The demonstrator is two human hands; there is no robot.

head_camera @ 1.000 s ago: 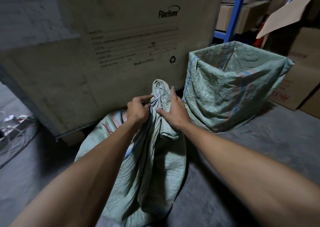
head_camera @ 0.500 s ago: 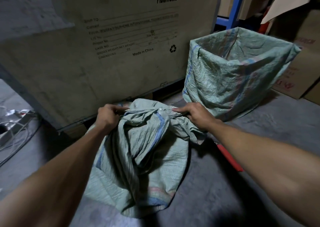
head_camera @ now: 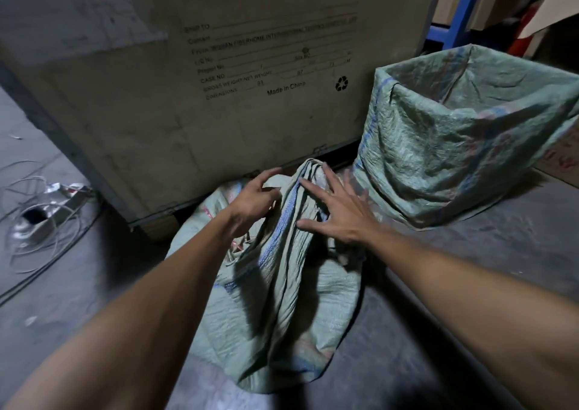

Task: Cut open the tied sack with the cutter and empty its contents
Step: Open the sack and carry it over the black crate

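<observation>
A pale green woven sack (head_camera: 291, 303) with a blue stripe lies slumped on the concrete floor before me, its crumpled neck pointing at the big crate. My left hand (head_camera: 253, 203) hovers at the left side of the neck with its fingers loosely spread, holding nothing. My right hand (head_camera: 338, 212) is over the neck with all fingers splayed and straight; whether it touches the cloth I cannot tell. No cutter is in view.
A large wooden crate (head_camera: 219, 90) marked FiberHome stands right behind the sack. An open green sack (head_camera: 463, 140) stands upright at the right. Tangled wires and a metal reel (head_camera: 40, 218) lie on the floor at left. Cardboard boxes and a blue rack (head_camera: 460, 18) are at the back right.
Both hands have let go of the sack's neck, which they pulled apart half a second ago, and now spread open over it. The neck has sagged toward the crate.
</observation>
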